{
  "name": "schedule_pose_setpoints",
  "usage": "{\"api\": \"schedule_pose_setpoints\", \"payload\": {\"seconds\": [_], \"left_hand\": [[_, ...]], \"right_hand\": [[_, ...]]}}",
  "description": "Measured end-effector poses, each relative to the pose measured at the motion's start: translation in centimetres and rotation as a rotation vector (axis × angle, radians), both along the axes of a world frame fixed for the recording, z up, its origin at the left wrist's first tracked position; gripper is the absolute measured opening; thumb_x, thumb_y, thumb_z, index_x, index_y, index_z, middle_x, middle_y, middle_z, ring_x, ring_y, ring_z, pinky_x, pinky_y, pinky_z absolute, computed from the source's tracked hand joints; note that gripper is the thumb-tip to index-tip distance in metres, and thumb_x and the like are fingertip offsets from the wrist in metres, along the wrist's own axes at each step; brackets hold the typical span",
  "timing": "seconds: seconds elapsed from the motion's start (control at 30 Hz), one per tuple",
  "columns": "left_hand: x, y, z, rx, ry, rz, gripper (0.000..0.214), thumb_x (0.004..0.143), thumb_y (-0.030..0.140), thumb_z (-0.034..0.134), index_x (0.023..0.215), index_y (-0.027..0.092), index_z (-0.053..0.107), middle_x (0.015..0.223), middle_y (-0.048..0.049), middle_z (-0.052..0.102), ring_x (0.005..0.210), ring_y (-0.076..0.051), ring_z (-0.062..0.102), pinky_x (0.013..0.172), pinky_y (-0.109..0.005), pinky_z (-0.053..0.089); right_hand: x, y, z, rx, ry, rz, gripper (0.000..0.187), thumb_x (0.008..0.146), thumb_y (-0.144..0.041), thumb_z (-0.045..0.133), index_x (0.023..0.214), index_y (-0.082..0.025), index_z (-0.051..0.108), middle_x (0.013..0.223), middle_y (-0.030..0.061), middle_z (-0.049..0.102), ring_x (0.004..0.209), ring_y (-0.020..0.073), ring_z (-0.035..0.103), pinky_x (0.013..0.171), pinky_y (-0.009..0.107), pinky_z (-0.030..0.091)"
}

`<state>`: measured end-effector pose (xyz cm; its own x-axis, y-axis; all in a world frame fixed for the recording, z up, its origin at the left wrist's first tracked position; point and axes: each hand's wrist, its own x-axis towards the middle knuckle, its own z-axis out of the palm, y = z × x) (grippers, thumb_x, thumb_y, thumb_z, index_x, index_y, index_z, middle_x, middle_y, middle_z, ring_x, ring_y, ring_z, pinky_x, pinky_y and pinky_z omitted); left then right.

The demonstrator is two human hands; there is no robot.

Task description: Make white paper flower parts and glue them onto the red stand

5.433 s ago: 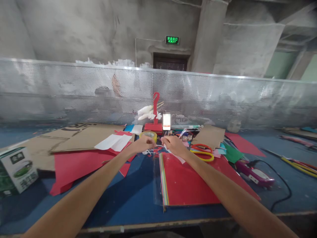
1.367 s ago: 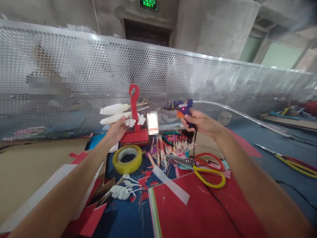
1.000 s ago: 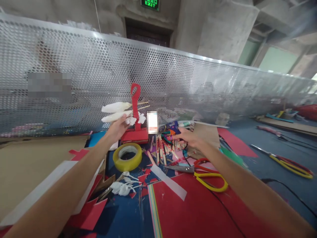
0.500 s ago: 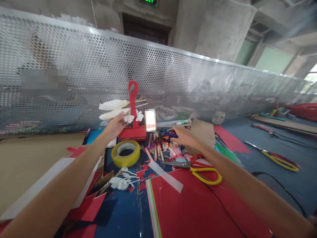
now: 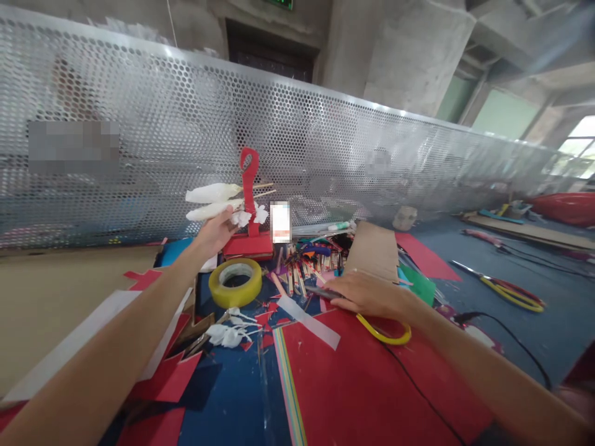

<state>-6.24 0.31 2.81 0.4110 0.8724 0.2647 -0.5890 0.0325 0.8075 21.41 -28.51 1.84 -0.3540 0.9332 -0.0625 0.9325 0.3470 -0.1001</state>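
My left hand is closed, fingers pinched at the lower of two long white buds on thin wooden sticks. Close to its fingertips are small white flowers beside a looped red strip, which stands on a red block. My right hand lies over a pair of scissors; its thumb and fingers close around the grey blades near the pivot. One yellow handle of these scissors shows below the palm, while the red handle is covered.
A roll of yellow tape and white paper flowers lie at centre left. Red sheets fill the front. Behind are several firecracker-like sticks and brown card. Another pair of scissors and a black cable lie right. A perforated metal screen stands behind.
My right hand has come down and nearer, from the blue-handled tool among the sticks onto the scissors. That tool now lies uncovered. My left hand stays at the white bud.
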Motion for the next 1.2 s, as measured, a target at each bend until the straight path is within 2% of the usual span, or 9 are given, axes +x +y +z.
{"api": "schedule_pose_setpoints", "payload": {"seconds": [0.13,0.23,0.47,0.57,0.67,0.8,0.87,1.03,1.2], "left_hand": [[0.0,0.0,0.0,-0.003,-0.006,-0.008,0.008,0.090,0.021,0.064,0.088,0.016,0.069,0.086,-0.0034,0.074,0.079,-0.014,0.068,0.080,-0.028,0.055],[0.0,0.1,-0.1,-0.010,-0.015,0.001,0.007,0.089,0.020,0.064,0.086,0.017,0.069,0.084,-0.0025,0.074,0.077,-0.014,0.068,0.081,-0.028,0.055],[-0.1,0.2,-0.1,0.010,0.003,-0.020,0.009,0.085,0.025,0.070,0.084,0.016,0.067,0.082,-0.0030,0.074,0.078,-0.014,0.068,0.081,-0.029,0.055],[-0.1,0.2,-0.2,0.011,0.004,-0.010,0.011,0.084,0.026,0.072,0.085,0.016,0.069,0.082,-0.0032,0.074,0.077,-0.015,0.068,0.078,-0.027,0.054],[-0.1,0.3,-0.2,0.010,0.004,-0.018,0.012,0.084,0.027,0.073,0.087,0.015,0.069,0.084,-0.0039,0.074,0.077,-0.014,0.068,0.077,-0.026,0.054],[-0.1,0.2,-0.1,-0.003,-0.006,-0.023,0.012,0.085,0.026,0.072,0.086,0.014,0.069,0.083,-0.0035,0.074,0.076,-0.014,0.067,0.077,-0.026,0.054],[0.0,0.0,0.0,-0.008,-0.007,-0.023,0.010,0.085,0.025,0.072,0.086,0.015,0.069,0.083,-0.0030,0.074,0.077,-0.014,0.067,0.077,-0.026,0.054],[0.1,-0.4,0.3,0.007,-0.017,-0.029,0.010,0.084,0.024,0.073,0.090,0.017,0.070,0.086,-0.0020,0.074,0.078,-0.014,0.067,0.081,-0.028,0.054],[0.4,-0.5,0.3,0.041,-0.052,-0.015,0.011,0.085,0.024,0.071,0.095,0.019,0.071,0.094,-0.0027,0.075,0.084,-0.016,0.068,0.083,-0.030,0.052]], "right_hand": [[-1.2,0.3,2.1,0.071,0.059,-0.121,0.042,0.099,-0.042,0.045,0.135,-0.022,0.054,0.123,0.0141,0.067,0.104,0.0287,0.065,0.087,0.037,0.044],[-3.3,1.1,2.5,0.101,0.027,-0.156,0.040,0.099,-0.038,0.043,0.133,-0.018,0.054,0.107,0.0158,0.072,0.090,0.0287,0.067,0.076,0.036,0.044],[-8.8,3.5,-2.5,0.165,-0.071,-0.009,0.025,0.096,-0.024,0.045,0.111,-0.015,0.063,0.105,0.0173,0.071,0.081,0.0246,0.067,0.070,0.033,0.044],[-9.3,4.6,-2.7,0.143,-0.077,-0.036,0.029,0.099,-0.032,0.041,0.104,-0.016,0.064,0.100,0.0153,0.072,0.080,0.0259,0.068,0.068,0.033,0.043],[-7.6,6.4,-0.9,0.212,-0.031,-0.171,0.038,0.099,-0.048,0.041,0.100,-0.019,0.065,0.096,0.0119,0.073,0.085,0.0263,0.068,0.070,0.032,0.043],[-2.8,9.9,1.1,0.366,-0.025,-0.421,0.032,0.096,-0.045,0.049,0.103,-0.019,0.065,0.102,0.0121,0.072,0.094,0.0256,0.065,0.075,0.030,0.043],[-0.5,11.6,1.0,0.313,-0.027,-0.473,0.035,0.092,-0.049,0.055,0.102,-0.017,0.067,0.102,0.0139,0.071,0.094,0.0271,0.065,0.074,0.030,0.043],[2.3,14.2,-0.7,0.018,0.095,-0.371,0.031,0.087,-0.046,0.063,0.085,-0.016,0.067,0.082,0.0075,0.070,0.074,0.0204,0.062,0.062,0.026,0.037],[3.2,14.8,-1.4,-0.032,0.275,-0.305,0.034,0.091,-0.042,0.055,0.069,-0.015,0.060,0.062,-0.0012,0.056,0.058,0.0131,0.048,0.057,0.025,0.031]]}}
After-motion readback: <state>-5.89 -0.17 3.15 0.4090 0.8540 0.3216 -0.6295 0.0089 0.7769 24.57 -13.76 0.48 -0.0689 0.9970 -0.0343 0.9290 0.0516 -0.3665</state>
